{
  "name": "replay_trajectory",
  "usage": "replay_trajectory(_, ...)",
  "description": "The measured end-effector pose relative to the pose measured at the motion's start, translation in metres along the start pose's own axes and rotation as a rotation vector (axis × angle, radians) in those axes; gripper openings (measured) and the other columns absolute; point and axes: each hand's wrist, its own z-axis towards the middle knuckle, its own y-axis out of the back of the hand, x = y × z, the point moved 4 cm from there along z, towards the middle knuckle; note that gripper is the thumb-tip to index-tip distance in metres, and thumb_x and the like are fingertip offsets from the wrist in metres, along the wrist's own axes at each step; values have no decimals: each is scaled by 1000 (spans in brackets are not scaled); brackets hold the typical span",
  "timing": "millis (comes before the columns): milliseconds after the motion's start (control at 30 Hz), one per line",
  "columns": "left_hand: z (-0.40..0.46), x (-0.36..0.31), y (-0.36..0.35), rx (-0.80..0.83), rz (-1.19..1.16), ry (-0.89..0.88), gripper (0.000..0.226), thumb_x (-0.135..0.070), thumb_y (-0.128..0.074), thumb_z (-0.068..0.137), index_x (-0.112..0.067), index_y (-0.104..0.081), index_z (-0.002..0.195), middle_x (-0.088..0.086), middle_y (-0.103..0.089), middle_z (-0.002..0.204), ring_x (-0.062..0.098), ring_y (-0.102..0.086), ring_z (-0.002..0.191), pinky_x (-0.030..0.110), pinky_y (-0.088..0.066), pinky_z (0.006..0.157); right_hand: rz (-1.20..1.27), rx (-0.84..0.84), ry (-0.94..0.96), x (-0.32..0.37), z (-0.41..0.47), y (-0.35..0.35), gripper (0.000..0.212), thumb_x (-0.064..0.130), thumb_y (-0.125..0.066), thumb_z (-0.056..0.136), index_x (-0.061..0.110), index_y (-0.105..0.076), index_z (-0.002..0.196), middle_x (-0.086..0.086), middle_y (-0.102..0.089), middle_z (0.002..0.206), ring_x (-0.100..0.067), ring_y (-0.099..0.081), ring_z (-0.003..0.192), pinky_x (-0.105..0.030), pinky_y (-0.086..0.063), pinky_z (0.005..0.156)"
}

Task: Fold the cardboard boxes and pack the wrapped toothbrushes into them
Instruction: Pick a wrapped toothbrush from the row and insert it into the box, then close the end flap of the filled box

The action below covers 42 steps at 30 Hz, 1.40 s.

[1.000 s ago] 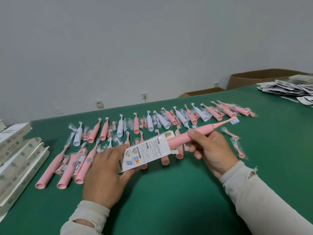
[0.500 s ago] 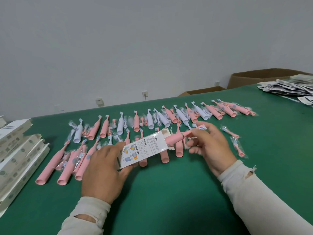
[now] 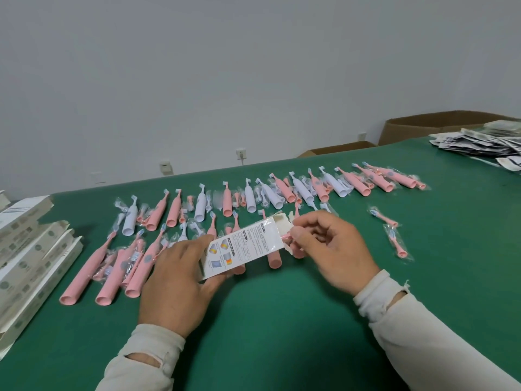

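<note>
My left hand [image 3: 176, 280] grips a white printed cardboard box [image 3: 244, 248] at its lower end, just above the green table [image 3: 282, 320]. A pink toothbrush [image 3: 287, 236] is almost wholly inside the box; only its thin neck shows at the open flap end. My right hand [image 3: 329, 249] pinches that neck at the box mouth. Rows of wrapped pink and white toothbrushes [image 3: 225, 204] lie on the table beyond my hands.
Finished white boxes [image 3: 31, 258] are stacked at the left edge. Two loose wrapped brush heads [image 3: 390, 230] lie to the right. A pile of flat printed packets [image 3: 485, 145] sits far right, with brown cartons [image 3: 439, 125] behind the table.
My right hand has pushed the pink toothbrush leftward into the box; a second ago most of it stuck out, now only the neck shows. My left hand kept holding the box.
</note>
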Motion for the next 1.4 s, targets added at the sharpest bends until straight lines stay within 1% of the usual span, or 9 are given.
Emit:
replay_trajectory(133,0,0,0,10,18,-4,78,-80,-37,69,-37,-56,132,-8,-62,121,17,-51,109,32,-38,70,-110,37,43,3,-2,6,21,15,-71,91,35,-74,96,6,-74,89,-22,-69,84,-29,-56,80)
replay_trajectory(367,0,0,-2,43,-17,-1,78,-79,-42,67,-36,-57,130,-8,-62,116,13,-46,102,33,-40,75,-250,163,95,7,-5,-14,42,3,-59,94,41,-75,95,18,-62,96,-4,-58,99,-9,-40,87)
replay_trajectory(500,2,1,-3,32,-19,17,85,-80,-43,67,-30,-58,134,-5,-63,121,19,-51,108,39,-47,81,-191,-3,-44,6,5,20,38,8,-59,94,44,-70,94,11,-69,94,-12,-65,83,-32,-55,84)
replay_trajectory(633,3,-1,-2,24,-3,28,86,-78,-43,68,-29,-56,137,-2,-64,122,22,-52,110,46,-49,89,-791,-402,-360,-11,13,120,11,25,-59,93,28,-63,103,2,-70,101,-19,-60,84,-32,-50,82)
replay_trajectory(733,2,-2,-2,30,2,34,88,-79,-41,67,-29,-55,138,-2,-63,123,22,-52,111,46,-49,87,-1044,-316,-755,-34,4,154,19,36,-60,91,20,-57,100,-3,-65,90,-26,-60,80,-33,-47,72)
replay_trajectory(867,0,-4,-2,21,4,24,88,-79,-40,67,-29,-56,137,-3,-63,123,22,-51,110,44,-47,84,-1072,-171,-806,-42,7,146,17,28,-61,93,15,-57,103,-7,-61,89,-28,-61,82,-38,-54,82)
replay_trajectory(967,0,-3,-1,9,-7,32,88,-81,-39,67,-31,-56,137,-5,-62,124,20,-51,112,41,-47,84,-865,-179,-627,-35,8,132,30,17,-65,88,18,-54,115,-5,-68,83,-24,-66,77,-34,-54,77)
replay_trajectory(1133,0,-3,-3,9,25,6,85,-81,-41,69,-30,-57,135,-4,-64,120,19,-53,106,38,-47,78,263,-133,-102,15,3,57,35,5,-63,89,30,-66,113,-7,-64,68,-18,-55,51,-25,-44,42)
replay_trajectory(1400,0,-2,-5,19,52,-20,74,-79,-43,74,-37,-54,134,-10,-63,119,13,-53,104,32,-46,71,212,-229,-7,18,-6,2,43,0,-64,92,43,-65,92,1,-74,91,-24,-75,77,-30,-60,62)
